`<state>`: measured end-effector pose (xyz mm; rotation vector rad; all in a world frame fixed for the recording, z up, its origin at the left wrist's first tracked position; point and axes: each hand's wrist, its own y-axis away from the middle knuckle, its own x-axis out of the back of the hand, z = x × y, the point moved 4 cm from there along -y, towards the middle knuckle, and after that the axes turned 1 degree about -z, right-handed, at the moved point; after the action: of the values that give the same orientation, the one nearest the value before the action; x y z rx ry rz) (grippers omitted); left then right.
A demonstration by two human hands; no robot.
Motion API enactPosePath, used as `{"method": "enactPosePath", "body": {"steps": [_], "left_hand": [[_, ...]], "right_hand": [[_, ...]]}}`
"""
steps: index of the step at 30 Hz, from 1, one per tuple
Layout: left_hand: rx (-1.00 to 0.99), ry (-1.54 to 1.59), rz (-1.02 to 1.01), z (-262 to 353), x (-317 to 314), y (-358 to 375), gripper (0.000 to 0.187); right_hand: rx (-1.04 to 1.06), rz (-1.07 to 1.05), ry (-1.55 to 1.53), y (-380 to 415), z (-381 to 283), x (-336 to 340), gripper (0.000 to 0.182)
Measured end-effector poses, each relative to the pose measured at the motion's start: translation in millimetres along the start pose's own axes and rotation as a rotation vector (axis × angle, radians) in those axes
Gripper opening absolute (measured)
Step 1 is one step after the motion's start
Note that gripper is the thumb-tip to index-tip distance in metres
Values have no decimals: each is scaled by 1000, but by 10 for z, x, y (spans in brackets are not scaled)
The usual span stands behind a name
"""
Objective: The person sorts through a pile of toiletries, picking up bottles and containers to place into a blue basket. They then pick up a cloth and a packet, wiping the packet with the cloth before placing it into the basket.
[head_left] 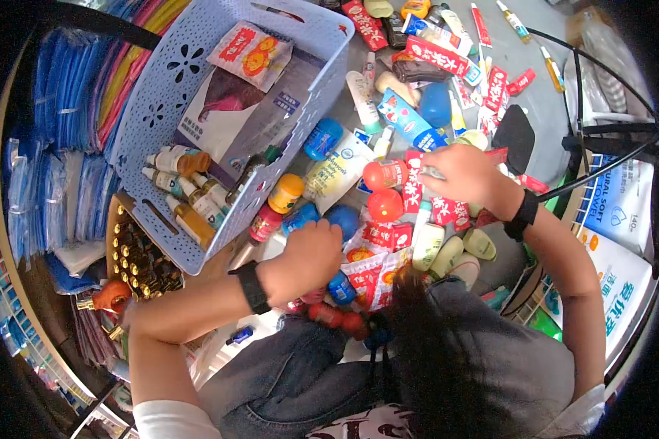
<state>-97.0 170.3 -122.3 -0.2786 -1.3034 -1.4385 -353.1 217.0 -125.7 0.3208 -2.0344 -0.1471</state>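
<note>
My left hand (309, 257), a black band at its wrist, is closed with its fingers curled down beside a blue bottle (300, 217) and a round blue container (342, 219). What its fingers hold, if anything, is hidden. Over the pile, my right hand (460, 177) is also closed, with a small pale thing at its fingertips that I cannot make out. Close by its fingers lie a red bottle (385, 175), a second red bottle (385, 205) and red packets with white lettering (413, 192). Below it are pale green bottles (427, 247). A baby powder pack (338, 174) lies between the hands.
A blue plastic basket (170, 80) at the left holds several small bottles (190, 219) and a printed packet (250, 55). Gold-capped bottles (135, 252) stand beside it. Stacked blue plastic packs (66, 95) are at far left; towel packs (619, 293) stand at right.
</note>
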Motion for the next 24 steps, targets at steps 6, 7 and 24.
{"method": "enactPosePath", "body": {"steps": [6, 7, 24], "left_hand": [[99, -35, 227, -171, -15, -378, 27], [86, -62, 311, -262, 20, -476, 28], [317, 83, 224, -550, -112, -1083, 38]], "right_hand": [[-16, -83, -22, 22, 97, -311, 24], [-22, -97, 6, 20, 106, -332, 24], [-79, -97, -68, 24, 188, -256, 27]]}}
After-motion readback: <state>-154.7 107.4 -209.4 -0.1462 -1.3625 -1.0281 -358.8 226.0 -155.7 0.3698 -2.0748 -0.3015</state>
